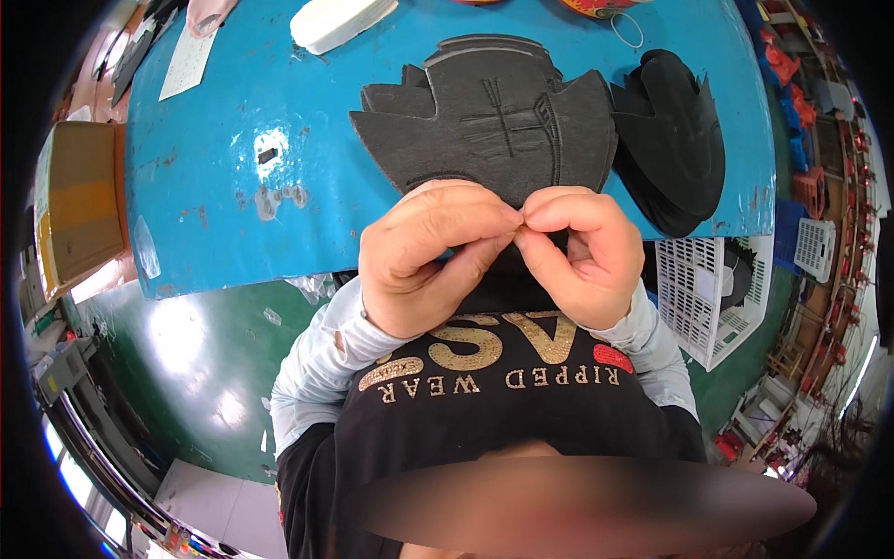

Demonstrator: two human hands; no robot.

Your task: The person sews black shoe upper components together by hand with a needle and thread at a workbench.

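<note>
My left hand [436,250] and my right hand [587,253] meet in front of my chest, near the table's front edge. Thumb and forefinger are pinched on each, and the fingertips touch. Whatever lies between them is too small or hidden to name. Just beyond my hands is a stack of flat black cut pieces [438,130] with notched, pointed edges and pale line marks on top. The hands cover part of its near edge. To its right lies a second pile of thin black cut pieces [672,140], rounded at the near end.
Everything rests on a blue table [214,112]. A white bundle [343,20] and a paper sheet [189,63] lie at the back, a small black scrap [268,156] at left. A cardboard box [79,200] stands left of the table; a white plastic crate [689,289] is at the right, below the table edge.
</note>
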